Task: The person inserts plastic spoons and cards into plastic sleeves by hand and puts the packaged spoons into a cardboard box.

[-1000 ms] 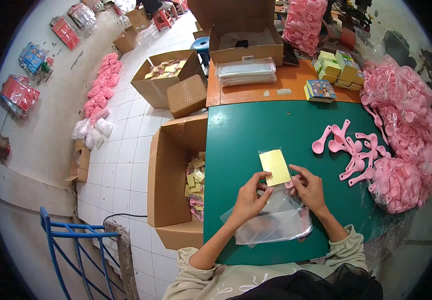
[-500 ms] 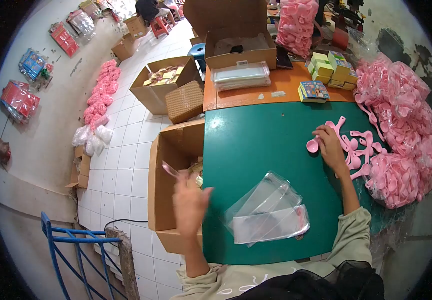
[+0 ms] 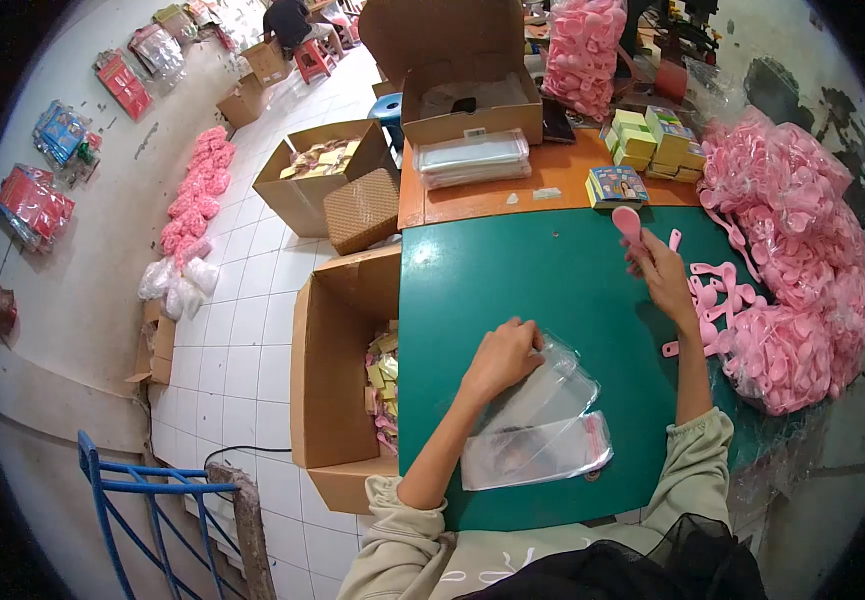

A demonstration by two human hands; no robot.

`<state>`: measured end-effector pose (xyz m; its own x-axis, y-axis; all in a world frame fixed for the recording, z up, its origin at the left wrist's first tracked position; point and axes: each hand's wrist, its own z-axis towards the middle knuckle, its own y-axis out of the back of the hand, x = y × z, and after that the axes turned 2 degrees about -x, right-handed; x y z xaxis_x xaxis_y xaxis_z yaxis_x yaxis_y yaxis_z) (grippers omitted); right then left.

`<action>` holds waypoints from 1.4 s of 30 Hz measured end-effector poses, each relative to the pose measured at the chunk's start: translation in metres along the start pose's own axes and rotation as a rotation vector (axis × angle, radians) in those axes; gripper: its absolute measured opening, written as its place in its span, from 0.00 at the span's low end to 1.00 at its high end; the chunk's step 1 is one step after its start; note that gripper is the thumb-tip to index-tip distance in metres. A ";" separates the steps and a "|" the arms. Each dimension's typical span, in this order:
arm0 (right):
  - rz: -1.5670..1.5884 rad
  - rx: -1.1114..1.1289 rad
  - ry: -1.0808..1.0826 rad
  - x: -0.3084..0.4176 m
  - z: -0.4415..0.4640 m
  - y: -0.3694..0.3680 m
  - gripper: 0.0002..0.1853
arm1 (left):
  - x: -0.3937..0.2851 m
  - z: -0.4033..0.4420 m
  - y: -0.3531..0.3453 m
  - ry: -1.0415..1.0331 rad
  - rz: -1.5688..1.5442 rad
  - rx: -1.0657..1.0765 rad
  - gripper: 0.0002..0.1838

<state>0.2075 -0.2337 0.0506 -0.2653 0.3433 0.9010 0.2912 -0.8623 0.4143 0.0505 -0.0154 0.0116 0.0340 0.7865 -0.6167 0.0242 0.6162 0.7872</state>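
Note:
My right hand [image 3: 660, 278] is raised over the green table [image 3: 482, 270], its fingers wrapped round the handle of a pink plastic spoon [image 3: 627, 224] with the bowl pointing up. Beside that hand lies a loose heap of pink spoons [image 3: 722, 290]. My left hand [image 3: 508, 356] rests at the upper end of the fanned clear plastic bags [image 3: 552, 390], fingertips closed on a bag's edge. Its fingers partly hide the bag there. Nearer my body lies a stack of clear bags [image 3: 532, 455].
Large bags of pink spoons [image 3: 792, 250] line the right edge. An open carton [image 3: 322, 370] with packed pieces stands left of the table. At the back are small printed card stacks [image 3: 616, 187], a bag pile [image 3: 472, 156] and an open box [image 3: 472, 122]. A blue metal frame [image 3: 157, 487] stands lower left.
My left hand has moved from over the carton to the plastic bags, and the item it held is gone from it. My right hand has lifted a spoon from the heap.

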 end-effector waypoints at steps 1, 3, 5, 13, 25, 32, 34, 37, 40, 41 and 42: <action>-0.088 0.012 0.089 0.000 -0.001 -0.003 0.15 | 0.000 0.000 0.004 -0.007 0.042 -0.032 0.09; -0.261 0.038 0.267 0.001 -0.007 -0.010 0.19 | 0.003 0.003 0.006 -0.002 0.003 -0.041 0.08; -0.296 0.237 0.382 0.009 -0.013 -0.014 0.21 | 0.006 0.006 0.009 -0.006 -0.107 -0.038 0.07; 0.052 0.124 0.134 0.040 -0.017 -0.030 0.14 | 0.030 0.011 0.022 0.093 -0.820 0.111 0.20; 0.129 0.000 0.204 0.045 -0.022 -0.057 0.13 | 0.027 0.012 0.025 0.193 -1.027 0.089 0.23; 0.077 0.096 0.280 0.047 -0.024 -0.057 0.13 | 0.027 0.013 0.022 0.175 -1.008 0.074 0.24; 0.078 0.122 0.301 0.049 -0.025 -0.056 0.13 | 0.026 0.012 0.024 0.166 -1.001 0.089 0.24; 0.115 0.131 0.318 0.050 -0.025 -0.058 0.13 | 0.021 0.011 0.029 0.170 -0.979 0.148 0.25; 0.136 0.147 0.298 0.050 -0.025 -0.057 0.12 | 0.019 0.009 0.034 0.148 -0.997 0.172 0.26; 0.125 0.151 0.300 0.051 -0.026 -0.057 0.13 | 0.020 0.009 0.033 0.139 -0.993 0.175 0.27; 0.113 0.154 0.303 0.051 -0.026 -0.056 0.13 | 0.022 0.010 0.032 0.130 -0.988 0.177 0.27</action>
<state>0.1542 -0.1772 0.0699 -0.4772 0.1026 0.8728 0.4637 -0.8143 0.3492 0.0619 0.0215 0.0234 -0.1904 -0.0679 -0.9794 0.1311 0.9869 -0.0939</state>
